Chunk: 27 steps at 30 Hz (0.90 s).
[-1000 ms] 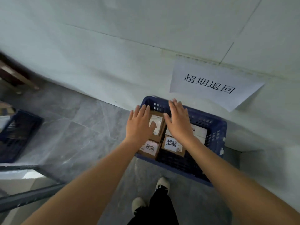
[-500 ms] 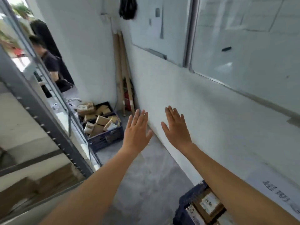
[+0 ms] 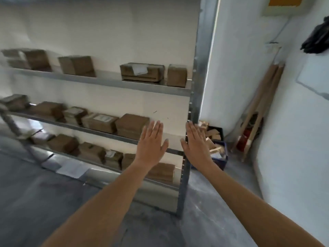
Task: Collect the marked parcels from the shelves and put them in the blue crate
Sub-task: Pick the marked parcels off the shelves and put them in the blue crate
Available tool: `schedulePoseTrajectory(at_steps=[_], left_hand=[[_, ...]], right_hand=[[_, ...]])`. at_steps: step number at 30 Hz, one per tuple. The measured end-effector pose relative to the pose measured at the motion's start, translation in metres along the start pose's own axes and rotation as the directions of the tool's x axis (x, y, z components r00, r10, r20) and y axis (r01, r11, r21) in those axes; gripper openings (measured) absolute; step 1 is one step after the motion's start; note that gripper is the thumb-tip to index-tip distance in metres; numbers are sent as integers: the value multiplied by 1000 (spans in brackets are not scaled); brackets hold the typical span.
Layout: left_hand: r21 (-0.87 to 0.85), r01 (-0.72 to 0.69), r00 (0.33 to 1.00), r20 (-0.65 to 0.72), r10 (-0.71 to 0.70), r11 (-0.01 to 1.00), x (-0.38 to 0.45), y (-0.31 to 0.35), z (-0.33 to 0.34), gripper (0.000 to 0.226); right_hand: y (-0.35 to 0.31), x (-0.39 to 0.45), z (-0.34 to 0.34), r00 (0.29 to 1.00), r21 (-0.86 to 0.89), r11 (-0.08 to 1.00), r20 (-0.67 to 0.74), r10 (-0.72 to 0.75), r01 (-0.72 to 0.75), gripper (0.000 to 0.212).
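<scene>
Beyond both sets of flat, released fingers — left hand (image 3: 151,145), right hand (image 3: 196,146) — brown parcels (image 3: 132,125) on metal shelves (image 3: 106,83); nothing held.

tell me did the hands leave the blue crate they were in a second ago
Yes: both hands, left and right, are empty and raised before the shelves.

Shelving frame (image 3: 197,72): plain grey metal, boards pale cream; parcels (image 3: 140,71) on it brown cardboard, several with white labels, markings too blurred to read. Beyond the right hand's fingers (image 3: 193,130), a dark blue crate (image 3: 223,157) holds tan cardboard boxes, with pale wooden poles (image 3: 263,104) and a red item (image 3: 243,139) further right. Floor (image 3: 35,193) mottled dark grey; wall (image 3: 293,157) white.
</scene>
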<state>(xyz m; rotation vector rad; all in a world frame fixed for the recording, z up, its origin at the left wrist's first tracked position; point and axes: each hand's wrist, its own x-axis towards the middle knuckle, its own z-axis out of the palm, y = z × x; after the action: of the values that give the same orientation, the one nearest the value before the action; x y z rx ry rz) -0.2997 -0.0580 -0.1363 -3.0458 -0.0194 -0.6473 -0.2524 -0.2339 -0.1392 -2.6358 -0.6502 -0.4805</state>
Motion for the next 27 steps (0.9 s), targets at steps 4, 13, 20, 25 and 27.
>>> schedulePoseTrajectory(at_steps=[4,13,20,25,27], left_hand=[[68,169,986,-25,-167,983,-8,-116,-10,71],[113,376,926,-70,-371,920,-32,-315,-21,75],[169,470,881,-26,-473,866,-24,-410,0,75],[210,490,867,-20,-498,846,10,-469,16,73],[216,510,855,-16,-519,833,24,-496,23,72]], right_hand=[[-99,56,50,990,72,989,36,-135,133,60],[-258,136,147,957,148,959,129,-259,240,64],[-326,203,204,911,200,916,158,-381,349,63],[-365,267,245,880,243,881,155,-449,406,62],[-383,294,262,866,258,869,168,-472,423,62]])
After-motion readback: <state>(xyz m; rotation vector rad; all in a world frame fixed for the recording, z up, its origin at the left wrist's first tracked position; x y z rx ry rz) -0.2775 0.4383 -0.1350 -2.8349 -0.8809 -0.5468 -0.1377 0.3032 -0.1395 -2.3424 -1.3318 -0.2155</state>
